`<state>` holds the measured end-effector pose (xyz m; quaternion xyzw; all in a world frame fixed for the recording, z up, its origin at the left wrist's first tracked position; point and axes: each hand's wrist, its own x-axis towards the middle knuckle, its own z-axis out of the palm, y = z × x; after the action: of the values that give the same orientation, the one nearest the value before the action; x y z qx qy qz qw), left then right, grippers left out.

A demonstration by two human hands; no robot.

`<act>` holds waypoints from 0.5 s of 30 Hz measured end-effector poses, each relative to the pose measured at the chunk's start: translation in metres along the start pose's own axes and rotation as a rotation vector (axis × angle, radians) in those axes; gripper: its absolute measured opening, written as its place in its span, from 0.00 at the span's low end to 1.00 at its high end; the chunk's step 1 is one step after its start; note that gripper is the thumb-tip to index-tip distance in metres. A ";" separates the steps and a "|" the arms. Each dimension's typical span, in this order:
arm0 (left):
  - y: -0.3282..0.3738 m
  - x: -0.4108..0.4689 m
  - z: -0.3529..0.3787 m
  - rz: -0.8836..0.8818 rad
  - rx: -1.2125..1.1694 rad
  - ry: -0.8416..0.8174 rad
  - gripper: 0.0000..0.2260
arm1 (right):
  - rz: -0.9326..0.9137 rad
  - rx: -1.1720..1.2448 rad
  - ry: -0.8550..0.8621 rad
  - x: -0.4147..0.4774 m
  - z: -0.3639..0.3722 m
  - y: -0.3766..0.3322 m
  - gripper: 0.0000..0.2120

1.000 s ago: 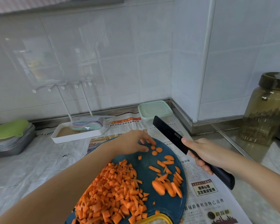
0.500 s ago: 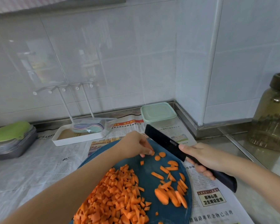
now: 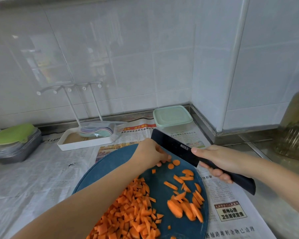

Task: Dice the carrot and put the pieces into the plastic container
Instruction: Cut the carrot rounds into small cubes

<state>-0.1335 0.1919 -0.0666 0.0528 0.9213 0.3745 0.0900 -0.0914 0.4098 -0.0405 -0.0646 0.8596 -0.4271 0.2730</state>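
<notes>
A round blue cutting board (image 3: 114, 163) lies on newspaper. A heap of diced carrot (image 3: 128, 213) covers its near left part, and longer carrot slices (image 3: 185, 204) lie on its right side. My left hand (image 3: 150, 152) reaches to the board's far edge, fingertips curled down onto small carrot pieces (image 3: 173, 163) beside the blade. My right hand (image 3: 214, 159) grips the handle of a black knife (image 3: 174, 145), whose blade points away to the left, above the board. The plastic container (image 3: 173, 118), lidded in pale green, stands at the back by the wall corner.
A white tray (image 3: 86, 144) with a rack and coloured items sits at the back. A grey tin with a green lid (image 3: 14, 140) is at far left. A brown glass jar (image 3: 295, 128) stands at right. Newspaper (image 3: 33, 178) covers the counter.
The knife blade has come closer to my left hand at the board's far edge. The view has shifted slightly upward; the carrot heaps lie as before.
</notes>
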 end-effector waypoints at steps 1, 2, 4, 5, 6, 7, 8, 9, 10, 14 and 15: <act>0.001 0.000 0.001 0.006 0.008 0.006 0.08 | 0.004 0.007 0.006 0.000 0.000 0.001 0.25; 0.001 -0.001 0.001 0.012 0.025 0.007 0.08 | 0.008 0.013 0.011 0.001 -0.001 0.001 0.25; 0.001 -0.002 -0.002 0.011 0.076 -0.001 0.09 | 0.013 0.017 0.014 0.001 -0.002 0.003 0.25; 0.001 -0.003 -0.004 0.007 0.100 -0.013 0.10 | 0.012 0.015 0.014 0.001 -0.002 0.004 0.25; 0.001 -0.003 -0.005 0.002 0.124 -0.025 0.10 | 0.011 0.011 0.017 0.002 -0.003 0.005 0.25; 0.001 -0.003 -0.007 0.002 0.147 -0.031 0.09 | 0.009 0.008 0.019 0.001 -0.003 0.005 0.25; 0.001 -0.004 -0.008 0.011 0.164 -0.027 0.09 | 0.009 0.008 0.021 0.001 -0.004 0.006 0.25; 0.001 -0.005 -0.010 0.037 0.169 -0.014 0.08 | 0.009 0.009 0.023 0.001 -0.004 0.006 0.25; 0.001 -0.006 -0.011 0.080 0.163 -0.010 0.08 | 0.008 0.012 0.026 0.001 -0.004 0.006 0.25; 0.003 -0.015 -0.009 0.197 0.127 -0.125 0.13 | -0.005 0.008 0.044 0.001 -0.002 0.007 0.25; 0.003 -0.016 -0.007 0.201 0.118 -0.140 0.13 | -0.008 0.005 0.045 0.001 -0.002 0.008 0.25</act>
<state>-0.1193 0.1863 -0.0575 0.1760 0.9233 0.3222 0.1131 -0.0922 0.4155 -0.0458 -0.0580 0.8641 -0.4317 0.2521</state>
